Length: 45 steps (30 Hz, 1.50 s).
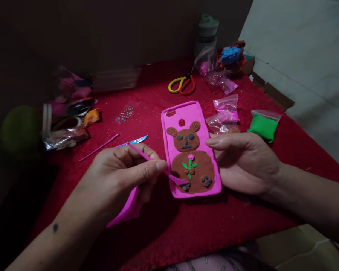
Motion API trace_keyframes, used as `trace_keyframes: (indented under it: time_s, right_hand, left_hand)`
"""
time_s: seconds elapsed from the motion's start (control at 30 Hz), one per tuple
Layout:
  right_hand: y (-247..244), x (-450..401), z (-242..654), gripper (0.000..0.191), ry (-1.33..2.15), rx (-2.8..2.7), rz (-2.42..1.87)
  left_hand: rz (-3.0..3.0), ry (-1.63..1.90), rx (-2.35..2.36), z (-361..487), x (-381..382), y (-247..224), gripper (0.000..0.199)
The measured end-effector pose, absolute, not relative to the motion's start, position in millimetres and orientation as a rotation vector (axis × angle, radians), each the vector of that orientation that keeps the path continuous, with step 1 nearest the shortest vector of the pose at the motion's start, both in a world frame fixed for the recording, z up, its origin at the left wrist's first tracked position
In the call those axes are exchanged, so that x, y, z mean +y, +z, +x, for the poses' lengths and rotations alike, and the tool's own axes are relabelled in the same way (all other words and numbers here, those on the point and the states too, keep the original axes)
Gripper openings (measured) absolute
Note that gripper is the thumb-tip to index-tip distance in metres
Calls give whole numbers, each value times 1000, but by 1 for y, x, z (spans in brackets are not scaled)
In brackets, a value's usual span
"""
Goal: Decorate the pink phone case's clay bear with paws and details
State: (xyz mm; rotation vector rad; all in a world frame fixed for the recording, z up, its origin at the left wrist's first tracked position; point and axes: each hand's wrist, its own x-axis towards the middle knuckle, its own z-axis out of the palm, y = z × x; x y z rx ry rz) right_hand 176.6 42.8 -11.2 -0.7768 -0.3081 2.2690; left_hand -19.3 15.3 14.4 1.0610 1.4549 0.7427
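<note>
Head view: I saw left hand [130, 169] pinching pink modelling tool [147, 156], tip at clay bear [203, 162]'s paw. Right hand [245, 162] gripped pink phone case [186, 111] by side, thumb at rim, case in front of me over red cloth [164, 233] (resting or lifted, couldn't tell). Scissors [188, 76] lay beyond case, bagged green clay [262, 127] beyond right hand.

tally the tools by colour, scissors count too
pink: 2 (tool in the left hand, stick on the cloth)
blue: 1 (knife)
yellow and red: 1 (scissors)
total: 4
</note>
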Motion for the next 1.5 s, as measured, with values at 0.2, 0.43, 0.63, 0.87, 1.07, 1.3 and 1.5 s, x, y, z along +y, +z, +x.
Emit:
trace_keyframes:
  time_s: [0.2,0.43,0.63,0.87,1.07,1.3,1.5]
  right_hand:
    - [-12,42,176,37,2260,-299,-763]
    - [-11,41,177,42,2276,-334,-697]
    - [-10,42,177,43,2231,-331,-762]
    - [-8,41,174,40,2193,-270,-794]
    - [-11,41,177,41,2204,-312,-736]
    - [-11,42,176,45,2186,-352,-712]
    - [-12,42,176,47,2186,-412,-704]
  left_hand:
    - [979,844,1383,-21,15,20,20]
    - [1007,719,1403,-25,16,16,19]
    - [976,728,1364,-28,17,13,20]
    - [970,765,1368,-24,18,14,18]
    - [961,786,1353,-27,19,12,17]
    - [961,787,1358,-25,19,12,18]
    - [971,833,1358,-24,20,11,17]
